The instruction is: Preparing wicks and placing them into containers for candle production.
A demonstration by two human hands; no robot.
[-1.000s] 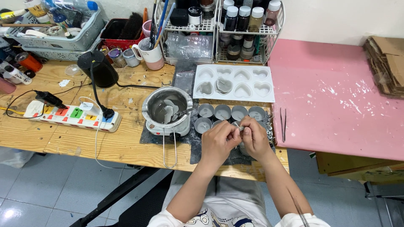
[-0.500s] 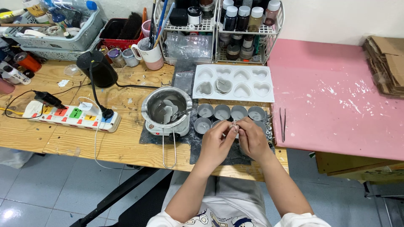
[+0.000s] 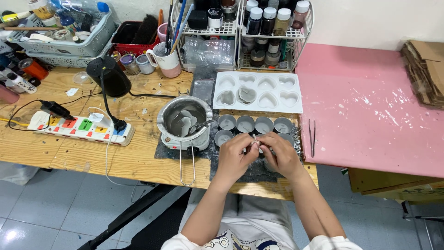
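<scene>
Wick (image 3: 255,138), a thin pale strand, is being pinched between both hands just above the small round metal cups (image 3: 255,124) on the dark mat (image 3: 240,172). Compared with a second ago, the hands are being drawn slightly lower and closer together, so the strand is apparently being worked rather than set down. Left hand (image 3: 235,156) and right hand (image 3: 278,155) are being held fingertip to fingertip, fingers clenched on the strand, wrists hovering over the tabletop (image 3: 134,157).
</scene>
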